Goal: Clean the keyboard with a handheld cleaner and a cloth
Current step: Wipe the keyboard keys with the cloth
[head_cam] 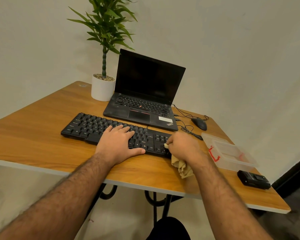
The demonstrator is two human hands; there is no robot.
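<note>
Wired black keyboard lying along the near part of the desk, long axis running from the left edge toward the right, just in front of an open black laptop. Right hand over the keyboard's right end, at the navigation-key block, fingers curled and pinching a yellow-tan cloth; a small fold of cloth showing at the fingertips against the keys, the rest hanging behind the hand onto the desk near its front edge. Left hand laid flat across the middle keys, fingers straight, thumb spread along the front edge, apparently steadying the board. Judged stage: wiping with the cloth, at the right end. Uncleaned run presumably to the left of the right hand, so any sweep along the long axis meeting the left hand first; that hand standing directly in the path. Small black device, possibly the handheld cleaner though not identifiable for certain, near the desk's right front corner, well apart from the keyboard and nearer the right hand. Clear plastic box with red latch between that device and the keyboard's right end. Black mouse and loose cables just beyond the right end; risk of snagging judged slight. White potted plant at the back, left of the laptop.
</note>
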